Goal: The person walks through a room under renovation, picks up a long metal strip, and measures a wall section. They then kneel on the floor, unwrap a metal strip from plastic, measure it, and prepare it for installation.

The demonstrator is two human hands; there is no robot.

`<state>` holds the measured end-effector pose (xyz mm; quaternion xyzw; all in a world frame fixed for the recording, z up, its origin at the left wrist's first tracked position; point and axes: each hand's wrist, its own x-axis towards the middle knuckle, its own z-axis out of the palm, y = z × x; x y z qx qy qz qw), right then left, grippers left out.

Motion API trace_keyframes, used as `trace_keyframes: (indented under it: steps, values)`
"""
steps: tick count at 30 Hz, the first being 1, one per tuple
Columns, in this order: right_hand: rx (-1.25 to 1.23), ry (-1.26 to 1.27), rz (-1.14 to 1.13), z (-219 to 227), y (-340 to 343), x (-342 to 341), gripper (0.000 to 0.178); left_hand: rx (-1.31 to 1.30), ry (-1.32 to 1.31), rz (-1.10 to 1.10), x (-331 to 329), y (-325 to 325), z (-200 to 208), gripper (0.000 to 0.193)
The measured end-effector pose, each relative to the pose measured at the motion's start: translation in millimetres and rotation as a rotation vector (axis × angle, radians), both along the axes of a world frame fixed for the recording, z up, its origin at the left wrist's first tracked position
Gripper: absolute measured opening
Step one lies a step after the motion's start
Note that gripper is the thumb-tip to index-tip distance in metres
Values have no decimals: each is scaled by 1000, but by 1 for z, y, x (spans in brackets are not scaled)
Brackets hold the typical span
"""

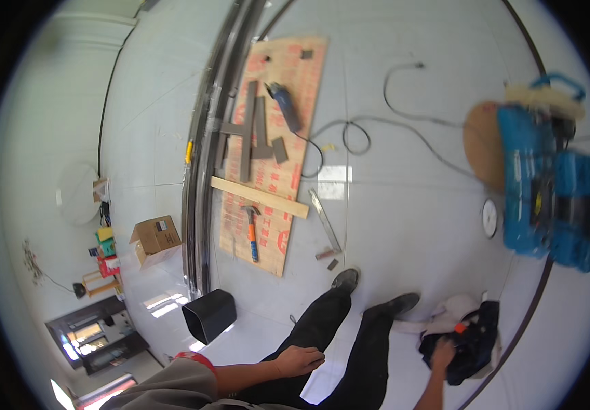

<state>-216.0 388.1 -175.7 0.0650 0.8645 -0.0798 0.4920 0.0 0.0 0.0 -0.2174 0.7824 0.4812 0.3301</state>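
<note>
My left hand [300, 361] is loosely closed above my left thigh, fingers curled, with nothing showing in it. Down to the right, my right hand [443, 354] reaches to a dark cloth bag or bundle [476, 342] on the floor, which has a small orange-red patch. Its fingers are blurred against the dark fabric, so their grip does not show. Pale cloth [456, 305] lies at the far side of that bundle. My two shoes stand on the tiles to its left.
Ahead, a printed board [267, 225] carries a claw hammer [252, 236], a wooden strip [261, 197], an angle grinder [284, 108] and metal pieces. Long dark profiles [203, 178] run alongside. A try square [325, 222], a blue machine [534, 184], its cable, a black tube [209, 316] and a cardboard box [158, 239] stand around.
</note>
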Motion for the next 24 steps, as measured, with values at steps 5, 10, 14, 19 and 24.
trace_keyframes:
  steps: [5,10,14,19,24]
  values:
    - [-67,16,-63,155,-43,57,33,-27,20,131,16,-20,35,25]
    - [-447,-199,-792,321,-64,22,34,217,-79,693,33,-63,68,29]
    - [-645,-142,-665,408,-108,-41,46,143,-103,879,41,-158,125,30]
    - [-686,-195,-700,406,-126,-87,49,-166,-212,878,40,-307,166,31]
    - [-515,-142,-704,399,-188,-145,32,-166,-145,922,-40,-411,230,32]
